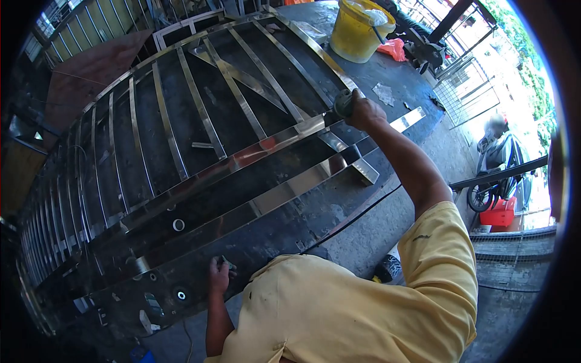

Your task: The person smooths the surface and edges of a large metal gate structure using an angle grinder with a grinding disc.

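My right hand [366, 113] is wrapped round a dark green, rounded tool [343, 104], which looks like a power tool; its exact kind is partly hidden by my fingers. The tool is at the near right corner of a shiny metal frame [254, 151] with many parallel bars, lying on a dark workbench [327, 212]. Low at the bench's near edge, my left hand [219, 277] has its fingers curled together, with a small greyish thing at the fingertips that I cannot make out. A loose metal bar [296, 186] lies between me and the frame.
A yellow bucket [357, 33] stands at the far right of the bench, beside an orange-red plastic bag [393, 49]. Several small rings, such as a white one [178, 225], lie on the near side. A motorbike [499, 166] and a red crate [500, 212] are on the right.
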A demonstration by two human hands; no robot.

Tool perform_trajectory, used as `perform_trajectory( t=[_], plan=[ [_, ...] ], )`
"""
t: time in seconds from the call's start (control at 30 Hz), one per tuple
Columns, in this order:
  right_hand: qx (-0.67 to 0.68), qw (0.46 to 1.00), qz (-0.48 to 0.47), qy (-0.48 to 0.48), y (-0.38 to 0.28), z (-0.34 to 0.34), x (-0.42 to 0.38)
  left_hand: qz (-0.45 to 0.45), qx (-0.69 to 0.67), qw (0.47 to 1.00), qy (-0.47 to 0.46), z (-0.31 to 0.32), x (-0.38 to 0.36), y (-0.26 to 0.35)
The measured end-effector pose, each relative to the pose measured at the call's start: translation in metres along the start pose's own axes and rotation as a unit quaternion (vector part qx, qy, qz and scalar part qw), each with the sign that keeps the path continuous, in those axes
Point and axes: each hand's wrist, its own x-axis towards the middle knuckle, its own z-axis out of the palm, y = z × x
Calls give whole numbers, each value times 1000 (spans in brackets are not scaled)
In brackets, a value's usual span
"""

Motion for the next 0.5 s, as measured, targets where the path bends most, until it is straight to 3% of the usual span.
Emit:
perform_trajectory(
  t=[0.5],
  plan=[
    [10, 1000, -2, 11, -6, 7, -5, -22, 14, 1000, -6, 0, 0, 12]
  ],
)
